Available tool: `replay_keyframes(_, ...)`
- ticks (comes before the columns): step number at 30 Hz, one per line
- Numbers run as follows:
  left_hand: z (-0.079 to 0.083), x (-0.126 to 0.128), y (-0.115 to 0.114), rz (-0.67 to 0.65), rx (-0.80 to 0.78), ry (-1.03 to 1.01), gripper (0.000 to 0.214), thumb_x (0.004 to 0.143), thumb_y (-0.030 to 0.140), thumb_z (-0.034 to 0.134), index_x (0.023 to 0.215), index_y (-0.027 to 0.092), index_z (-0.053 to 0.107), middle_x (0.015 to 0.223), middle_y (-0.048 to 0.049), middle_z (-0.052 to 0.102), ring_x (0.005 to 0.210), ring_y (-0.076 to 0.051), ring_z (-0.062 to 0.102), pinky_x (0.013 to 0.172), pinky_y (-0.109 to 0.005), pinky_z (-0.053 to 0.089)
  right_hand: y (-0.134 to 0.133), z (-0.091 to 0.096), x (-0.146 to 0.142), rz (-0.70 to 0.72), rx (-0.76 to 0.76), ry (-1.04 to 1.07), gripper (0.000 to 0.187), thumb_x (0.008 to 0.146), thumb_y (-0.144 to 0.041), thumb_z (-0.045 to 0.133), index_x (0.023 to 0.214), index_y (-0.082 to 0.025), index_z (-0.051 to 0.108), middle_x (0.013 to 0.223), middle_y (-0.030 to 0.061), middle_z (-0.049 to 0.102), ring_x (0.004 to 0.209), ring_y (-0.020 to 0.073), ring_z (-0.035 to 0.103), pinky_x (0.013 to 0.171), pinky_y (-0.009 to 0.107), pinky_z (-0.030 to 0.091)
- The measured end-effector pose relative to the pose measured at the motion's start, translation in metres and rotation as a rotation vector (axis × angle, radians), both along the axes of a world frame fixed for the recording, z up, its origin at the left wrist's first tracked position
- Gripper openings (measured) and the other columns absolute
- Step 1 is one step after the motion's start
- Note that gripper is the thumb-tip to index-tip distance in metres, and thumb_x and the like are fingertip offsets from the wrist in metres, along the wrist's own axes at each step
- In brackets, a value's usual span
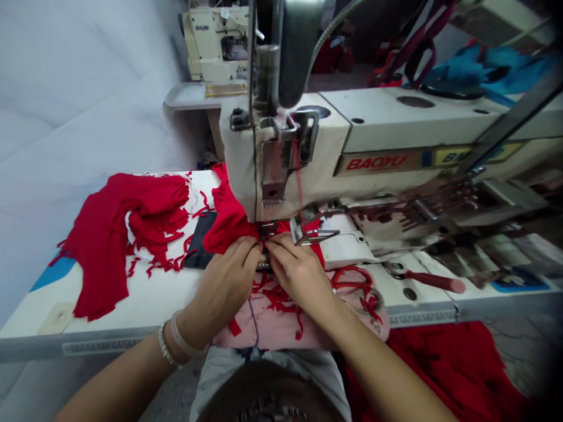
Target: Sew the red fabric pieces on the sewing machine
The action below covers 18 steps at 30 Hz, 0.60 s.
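Note:
A cream industrial sewing machine (396,135) marked BAOQYU stands across the table. Red fabric (229,220) lies under its presser foot (267,230). My left hand (229,275), with bead bracelets at the wrist, pinches the red fabric just left of the foot. Beside it, my right hand (297,272) presses its fingertips onto the same fabric right of the foot. The fingertips of both hands nearly meet in front of the needle.
A heap of red fabric pieces (118,234) lies on the white table (145,299) at left. Red scraps and a pink cloth (272,328) sit at the front edge. A red-handled tool (433,281) lies at right. Another sewing machine (215,41) stands behind. More red cloth (448,363) hangs below right.

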<state>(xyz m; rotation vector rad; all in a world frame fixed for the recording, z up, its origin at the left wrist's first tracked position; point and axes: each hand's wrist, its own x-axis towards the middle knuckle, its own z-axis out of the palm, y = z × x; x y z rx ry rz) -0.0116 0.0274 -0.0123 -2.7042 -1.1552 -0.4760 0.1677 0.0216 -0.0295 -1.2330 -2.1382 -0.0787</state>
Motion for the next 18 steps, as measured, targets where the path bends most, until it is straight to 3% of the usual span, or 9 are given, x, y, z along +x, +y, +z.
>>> replay_keyframes(12,-0.005,-0.007,0.004,-0.036,0.051,0.0,0.037,0.094,0.006,0.04,0.127,0.006,0.055,0.128,-0.0167,0.062,0.116,-0.029,0.061,0.088,-0.041,0.057,0.001,-0.003,0.009,0.05,0.012,-0.034,0.032,0.094,-0.009,0.044,0.117,-0.005,0.066,0.114,0.0163,0.067,0.111,0.0228,0.061,0.091,0.036,0.057)
replay_keyframes(18,-0.006,-0.001,-0.002,-0.033,0.045,-0.029,0.034,0.095,0.006,0.037,0.126,0.005,0.051,0.127,-0.0171,0.061,0.114,-0.028,0.061,0.088,-0.04,0.056,-0.008,-0.001,-0.005,0.011,0.203,-0.302,0.032,0.092,-0.005,0.043,0.114,0.001,0.066,0.115,0.0231,0.065,0.112,0.0285,0.059,0.09,0.041,0.056)
